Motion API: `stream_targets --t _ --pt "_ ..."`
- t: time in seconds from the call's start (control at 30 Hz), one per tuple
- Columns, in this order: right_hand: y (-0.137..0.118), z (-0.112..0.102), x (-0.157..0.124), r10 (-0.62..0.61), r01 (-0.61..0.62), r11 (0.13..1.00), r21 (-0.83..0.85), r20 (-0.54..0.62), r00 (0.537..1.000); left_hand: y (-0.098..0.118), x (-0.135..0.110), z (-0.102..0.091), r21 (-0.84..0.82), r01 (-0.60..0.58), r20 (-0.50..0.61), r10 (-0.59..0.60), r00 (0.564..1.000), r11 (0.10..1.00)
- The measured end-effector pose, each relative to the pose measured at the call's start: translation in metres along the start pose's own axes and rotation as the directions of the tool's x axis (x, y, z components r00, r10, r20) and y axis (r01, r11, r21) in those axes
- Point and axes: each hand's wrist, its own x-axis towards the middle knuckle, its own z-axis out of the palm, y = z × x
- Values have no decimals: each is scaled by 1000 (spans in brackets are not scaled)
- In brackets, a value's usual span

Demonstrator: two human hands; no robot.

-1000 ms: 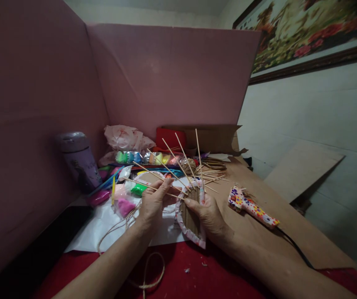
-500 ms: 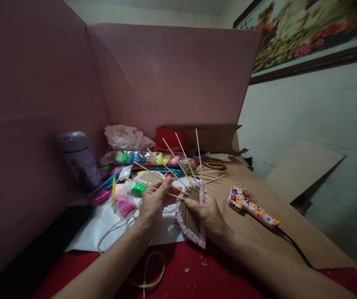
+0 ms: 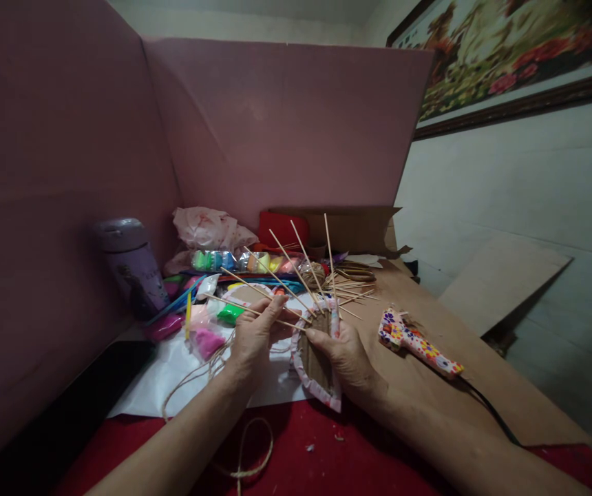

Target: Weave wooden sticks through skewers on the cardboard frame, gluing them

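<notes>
Brown corrugated-cardboard piece (image 3: 317, 368), rounded and pink-rimmed, is clasped in the right hand's (image 3: 350, 359) grip above the counter's (image 3: 358, 468) near edge; one slim pale wooden stick (image 3: 222, 301) is pinched by the left hand (image 3: 255, 339). Likely light and stiff, the piece is best held by its sides.

Probably a home, set up for handicrafts: in front of the pink partition (image 3: 286, 127), a red-covered tabletop (image 3: 296, 475) carries brightly coloured packets (image 3: 214, 260), twine (image 3: 240, 474) and a flower-patterned corded tool (image 3: 420, 346). Right of the partition, a framed flower picture (image 3: 523, 69) on a pale wall (image 3: 502, 179) looks domestic, as does the purple flask (image 3: 135, 275) before its left side.
</notes>
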Motion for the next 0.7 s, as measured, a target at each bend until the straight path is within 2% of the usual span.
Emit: stream_targets --t 0.7 --pt "1 -1 1 7 -7 1000 1 -7 1000 1 0 0 -6 6 -7 -6 1000 1000"
